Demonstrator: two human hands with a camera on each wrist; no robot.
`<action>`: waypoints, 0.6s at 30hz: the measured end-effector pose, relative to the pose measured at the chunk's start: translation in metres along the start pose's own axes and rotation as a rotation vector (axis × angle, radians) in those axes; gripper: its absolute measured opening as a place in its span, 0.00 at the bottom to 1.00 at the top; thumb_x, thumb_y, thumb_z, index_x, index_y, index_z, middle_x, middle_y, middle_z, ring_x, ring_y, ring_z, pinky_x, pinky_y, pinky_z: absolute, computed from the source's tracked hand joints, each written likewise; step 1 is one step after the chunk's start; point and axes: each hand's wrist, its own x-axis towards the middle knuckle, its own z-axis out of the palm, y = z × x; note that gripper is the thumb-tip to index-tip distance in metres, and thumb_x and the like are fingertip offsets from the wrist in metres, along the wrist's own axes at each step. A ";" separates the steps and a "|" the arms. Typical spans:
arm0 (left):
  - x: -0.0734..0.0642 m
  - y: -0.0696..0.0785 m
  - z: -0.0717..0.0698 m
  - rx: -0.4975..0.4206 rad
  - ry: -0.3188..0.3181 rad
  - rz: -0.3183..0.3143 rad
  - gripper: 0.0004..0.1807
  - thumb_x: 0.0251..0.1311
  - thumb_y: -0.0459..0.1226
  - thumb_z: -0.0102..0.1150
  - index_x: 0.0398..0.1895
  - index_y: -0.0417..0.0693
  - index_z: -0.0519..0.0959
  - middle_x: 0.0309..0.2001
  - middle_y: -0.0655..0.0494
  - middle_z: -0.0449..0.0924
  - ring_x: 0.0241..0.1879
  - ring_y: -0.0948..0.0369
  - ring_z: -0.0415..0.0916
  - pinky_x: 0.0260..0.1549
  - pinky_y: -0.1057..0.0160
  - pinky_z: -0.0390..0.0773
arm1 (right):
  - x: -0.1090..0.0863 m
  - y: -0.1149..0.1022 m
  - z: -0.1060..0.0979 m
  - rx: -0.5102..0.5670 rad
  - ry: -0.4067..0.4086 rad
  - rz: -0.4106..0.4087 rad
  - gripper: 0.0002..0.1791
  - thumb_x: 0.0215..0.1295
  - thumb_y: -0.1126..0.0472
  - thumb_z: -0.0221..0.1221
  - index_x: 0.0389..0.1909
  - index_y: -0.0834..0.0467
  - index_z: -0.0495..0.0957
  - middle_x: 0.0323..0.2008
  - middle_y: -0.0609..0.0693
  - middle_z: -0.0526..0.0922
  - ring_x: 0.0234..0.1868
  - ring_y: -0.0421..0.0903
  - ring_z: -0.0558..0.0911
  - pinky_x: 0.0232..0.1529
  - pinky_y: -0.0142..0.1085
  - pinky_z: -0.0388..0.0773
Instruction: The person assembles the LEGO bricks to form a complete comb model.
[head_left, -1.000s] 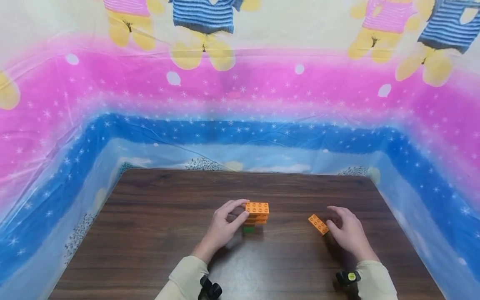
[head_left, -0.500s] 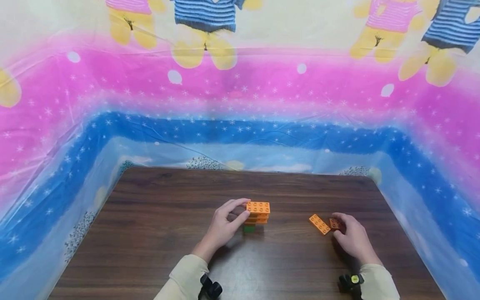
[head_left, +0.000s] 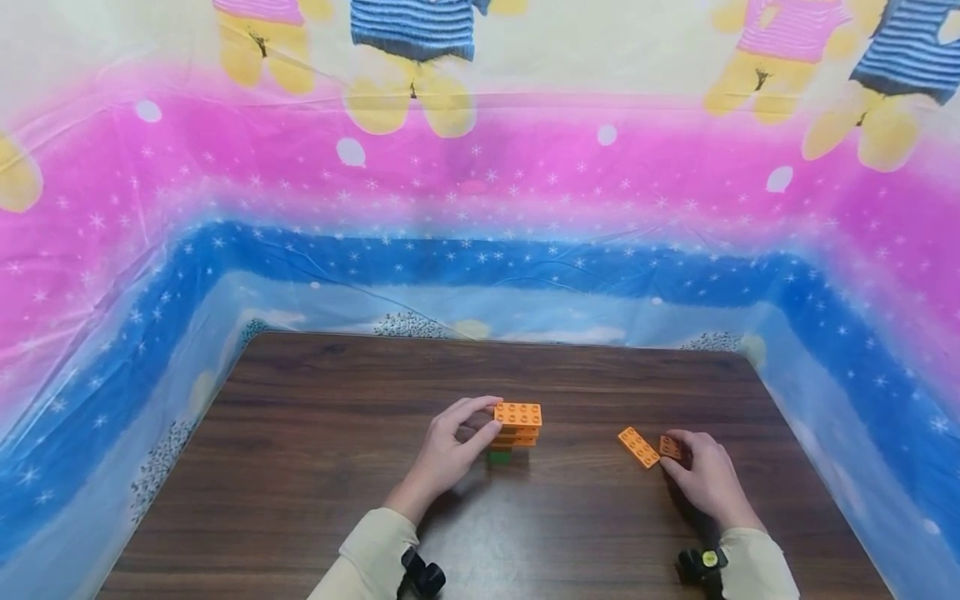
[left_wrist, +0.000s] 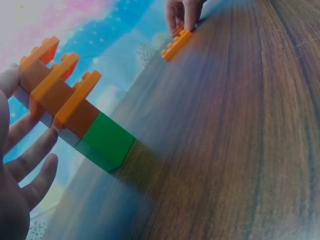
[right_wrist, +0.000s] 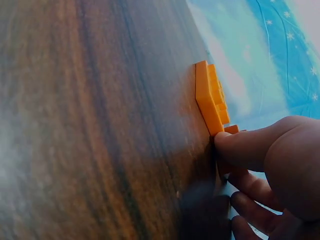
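Observation:
A tower of toy building bricks (head_left: 517,415) stands on the table, shown from the side in the left wrist view. It has a green block (left_wrist: 107,142) at the base, with brown bricks (left_wrist: 82,117) and overhanging flat orange bricks (left_wrist: 77,100) alternating above. My left hand (head_left: 442,450) holds the tower's upper left end between thumb and index finger, the other fingers spread beside it. On the right, my right hand (head_left: 708,473) pinches a small brown brick (head_left: 670,447) low at the table. Right at its thumb tip lies a loose flat orange brick (head_left: 638,447), studs up.
The dark wood-grain table (head_left: 337,392) reaches back to a printed cloth (head_left: 480,267) that hangs around its far and side edges. A black wrist camera (head_left: 423,575) is strapped over the left sleeve, and another camera (head_left: 701,562) sits at the right cuff.
My right hand has shifted slightly right and toward me, and its fingers have closed in on the brown brick, which now shows between them. The left hand and tower stay put.

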 end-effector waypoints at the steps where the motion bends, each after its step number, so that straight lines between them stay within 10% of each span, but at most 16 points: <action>1: 0.000 0.000 0.000 -0.002 0.000 0.000 0.18 0.74 0.43 0.64 0.65 0.65 0.81 0.53 0.63 0.83 0.50 0.62 0.83 0.48 0.56 0.85 | 0.000 0.000 0.000 -0.003 0.000 -0.003 0.26 0.68 0.61 0.70 0.63 0.68 0.78 0.57 0.69 0.80 0.57 0.67 0.77 0.58 0.67 0.73; 18: 0.000 -0.001 0.000 0.002 0.001 -0.008 0.18 0.74 0.44 0.64 0.65 0.66 0.81 0.53 0.63 0.83 0.51 0.61 0.83 0.48 0.55 0.85 | -0.004 -0.003 -0.003 0.051 0.026 0.000 0.23 0.73 0.57 0.67 0.63 0.63 0.78 0.56 0.65 0.83 0.57 0.64 0.81 0.56 0.64 0.76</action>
